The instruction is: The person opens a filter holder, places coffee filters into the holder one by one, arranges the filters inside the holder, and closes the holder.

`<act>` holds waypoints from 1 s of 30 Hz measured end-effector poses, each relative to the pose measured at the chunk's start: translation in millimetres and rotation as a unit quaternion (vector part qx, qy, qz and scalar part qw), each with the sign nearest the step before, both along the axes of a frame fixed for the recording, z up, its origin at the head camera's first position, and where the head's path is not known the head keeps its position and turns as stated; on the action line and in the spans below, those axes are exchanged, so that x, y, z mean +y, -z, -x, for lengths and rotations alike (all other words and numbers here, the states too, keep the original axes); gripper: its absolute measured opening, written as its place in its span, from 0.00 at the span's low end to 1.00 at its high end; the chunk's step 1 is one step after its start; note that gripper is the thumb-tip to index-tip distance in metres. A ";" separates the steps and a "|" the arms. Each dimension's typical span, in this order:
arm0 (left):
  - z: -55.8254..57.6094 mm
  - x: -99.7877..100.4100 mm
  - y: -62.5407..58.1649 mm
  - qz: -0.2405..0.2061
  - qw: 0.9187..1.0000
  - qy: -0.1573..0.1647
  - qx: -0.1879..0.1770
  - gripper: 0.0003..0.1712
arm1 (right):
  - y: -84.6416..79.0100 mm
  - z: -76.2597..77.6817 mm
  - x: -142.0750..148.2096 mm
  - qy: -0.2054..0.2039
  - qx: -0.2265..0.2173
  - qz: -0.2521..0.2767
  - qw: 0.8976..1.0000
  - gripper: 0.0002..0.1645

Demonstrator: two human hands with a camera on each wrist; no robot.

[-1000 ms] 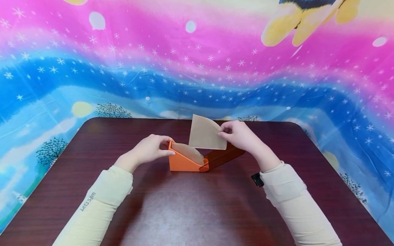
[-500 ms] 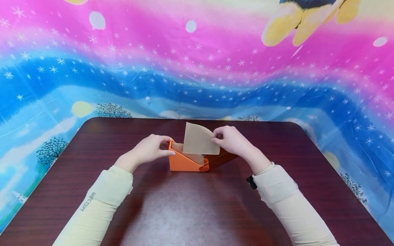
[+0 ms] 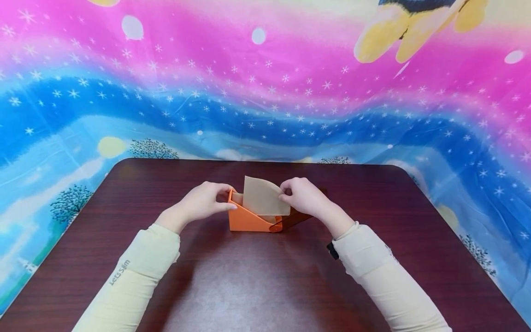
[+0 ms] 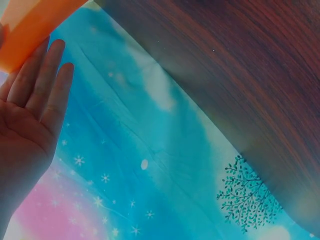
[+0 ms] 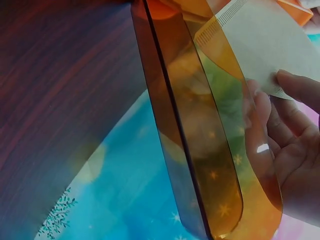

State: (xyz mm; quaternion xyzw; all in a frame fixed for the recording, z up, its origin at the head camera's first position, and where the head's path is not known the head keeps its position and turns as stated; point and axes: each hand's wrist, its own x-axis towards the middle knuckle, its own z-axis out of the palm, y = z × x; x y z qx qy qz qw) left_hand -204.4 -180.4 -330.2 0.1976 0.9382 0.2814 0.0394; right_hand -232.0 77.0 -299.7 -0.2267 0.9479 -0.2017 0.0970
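Observation:
An orange filter holder (image 3: 246, 222) stands on the table, its transparent amber lid (image 5: 210, 145) swung open to the right. Paper filters inside it show just above the slanted rim. My left hand (image 3: 198, 200) grips the tall left end, thumb on the near side and fingers behind. Between thumb and fingers of my right hand (image 3: 306, 196) is a brown paper coffee filter (image 3: 263, 197), pinched at its right edge. A crimped seam shows on this filter in the right wrist view. It stands upright, its lower edge overlapping the holder's opening.
The dark wood-grain table (image 3: 228, 286) has rounded back corners. Behind it hangs a pink and blue printed cloth (image 3: 207, 92). The lid reaches out to the right, under and behind my right hand.
My right hand has moved left and down, bringing the coffee filter from above the lid side to the holder's opening. My left hand has stayed on the holder.

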 end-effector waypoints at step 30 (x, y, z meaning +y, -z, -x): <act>-0.3 -0.3 1.5 0.000 1.000 0.000 0.014 0.22 | 25.0 0.0 -19.9 -0.015 0.001 -0.039 0.999 0.07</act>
